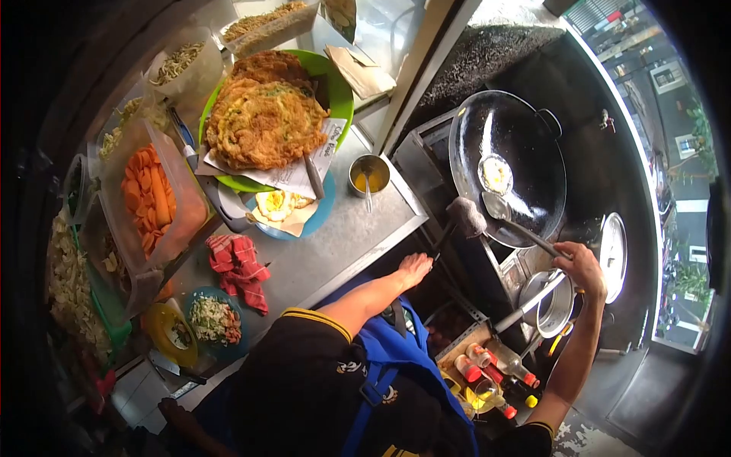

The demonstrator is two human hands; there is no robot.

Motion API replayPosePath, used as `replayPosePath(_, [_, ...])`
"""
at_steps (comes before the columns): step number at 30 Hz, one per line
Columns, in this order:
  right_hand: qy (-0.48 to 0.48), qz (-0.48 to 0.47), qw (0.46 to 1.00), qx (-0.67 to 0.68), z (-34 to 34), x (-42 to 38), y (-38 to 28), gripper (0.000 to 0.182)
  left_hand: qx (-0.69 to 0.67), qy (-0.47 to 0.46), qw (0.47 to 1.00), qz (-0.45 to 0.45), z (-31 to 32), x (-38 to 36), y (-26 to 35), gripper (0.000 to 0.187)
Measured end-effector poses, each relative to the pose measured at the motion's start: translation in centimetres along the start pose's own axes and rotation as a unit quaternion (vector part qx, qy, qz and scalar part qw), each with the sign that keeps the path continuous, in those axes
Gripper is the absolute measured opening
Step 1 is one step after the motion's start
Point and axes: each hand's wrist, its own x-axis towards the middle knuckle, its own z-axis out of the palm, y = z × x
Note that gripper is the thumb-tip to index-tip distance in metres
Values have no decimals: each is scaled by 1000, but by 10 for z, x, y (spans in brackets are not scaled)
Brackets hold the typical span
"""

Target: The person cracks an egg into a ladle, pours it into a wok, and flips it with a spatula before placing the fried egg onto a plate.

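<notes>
My right hand [582, 268] grips the handle of a metal ladle [525, 232]. The ladle's rounded head lies in a large black wok [537, 164], at the lower edge of a small frying egg [495, 174]. Oil glistens around the egg. My left hand [415, 269] is closed at the front of the stove, by the counter's corner; its fingers curl at a dark part that I cannot make out. Between this hand and the wok sits a greyish cloth-like bundle [466, 217] at the wok's rim.
Left on the metal counter [320, 263] are a green plate [340, 84] of fried omelettes, fried eggs [278, 206], a metal cup [368, 175], a red cloth [236, 270] and a carrot tub [179, 198]. Bottles [512, 364] and a saucepan [552, 308] stand below the wok.
</notes>
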Motion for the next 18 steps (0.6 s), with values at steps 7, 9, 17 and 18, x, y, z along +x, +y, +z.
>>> replayPosePath(7, [-12, -6, 1000, -3, 0, 3, 5, 39, -20, -15, 998, -54, -23, -5, 9, 35])
replayPosePath(9, [-6, -11, 1000, -12, -1, 0, 1, 39, -12, -24, 999, -40, -18, -3, 8, 34])
replayPosePath(17, [3, -80, 997, -5, 14, 9, 42, 38, -19, -23, 1000, 9, -18, 2, 9, 25])
replayPosePath(18, [-11, -59, 998, -5, 9, 8, 36, 38, -15, -12, 1000, 17, -16, 1, 6, 26])
